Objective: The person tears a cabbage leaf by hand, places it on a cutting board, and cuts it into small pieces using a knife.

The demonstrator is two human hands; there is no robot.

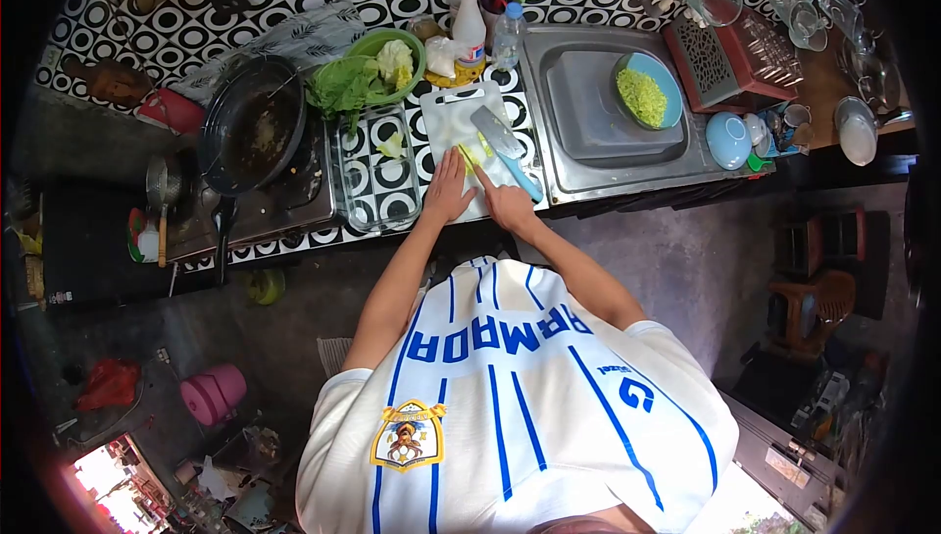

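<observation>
My left hand [449, 191] lies flat on a white cutting board [443, 122], its fingers stretched out beside pale green vegetable pieces [472, 154]. My right hand [509, 204] points its index finger at the same pieces, its tip at or close to them; the other fingers look partly curled. Neither hand grips anything that I can see. A wide-bladed knife [497, 132] with a light blue handle lies on the board, its handle just beside my right hand. Left of the board, a clear glass tray [351, 181] holds a yellowish-green leaf piece [391, 147].
A green basin [420, 55] holds leafy greens and cauliflower. Bottles [470, 26] stand behind the board. In the sink [537, 93], a blue bowl [671, 93] of chopped green vegetable rests on an upturned grey tub [598, 132]. A black wok [292, 132] sits on the stove at left.
</observation>
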